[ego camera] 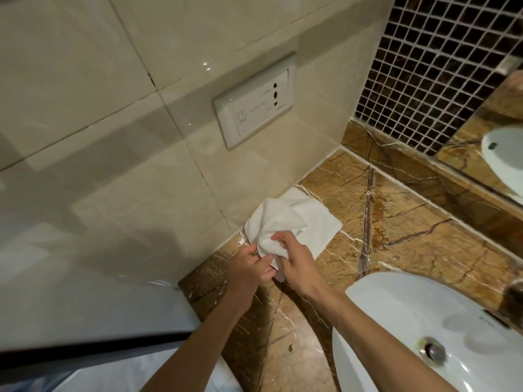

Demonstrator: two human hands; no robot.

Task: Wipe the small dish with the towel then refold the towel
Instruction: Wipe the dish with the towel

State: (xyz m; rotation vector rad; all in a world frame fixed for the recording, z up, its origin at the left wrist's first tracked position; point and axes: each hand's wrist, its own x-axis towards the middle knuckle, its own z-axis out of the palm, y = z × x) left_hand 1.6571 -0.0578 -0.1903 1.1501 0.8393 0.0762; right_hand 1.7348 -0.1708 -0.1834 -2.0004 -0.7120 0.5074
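Both hands, left hand (pixel 249 268) and right hand (pixel 294 257), pinch bunched towel (pixel 285 222) | dish hidden between them, if there | wiping seemingly underway | refold pending

Two hands: left hand (pixel 249 268), right hand (pixel 297 257). One towel (pixel 294 222). One sink (pixel 396 321). One wall socket (pixel 254 101).

The brown stone counter (pixel 402 222) has lots of bare room in the middle and toward the back right corner. A hand could slide there easily. The white towel (pixel 300 222) fills the back left edge, pushed up against the tiled wall (pixel 113 137). Both hands sit on the towel there. The white sink (pixel 396 321) takes up the front right part. The mirror (pixel 495 131) blocks the far right side. A small strip along the front left edge is bare too.
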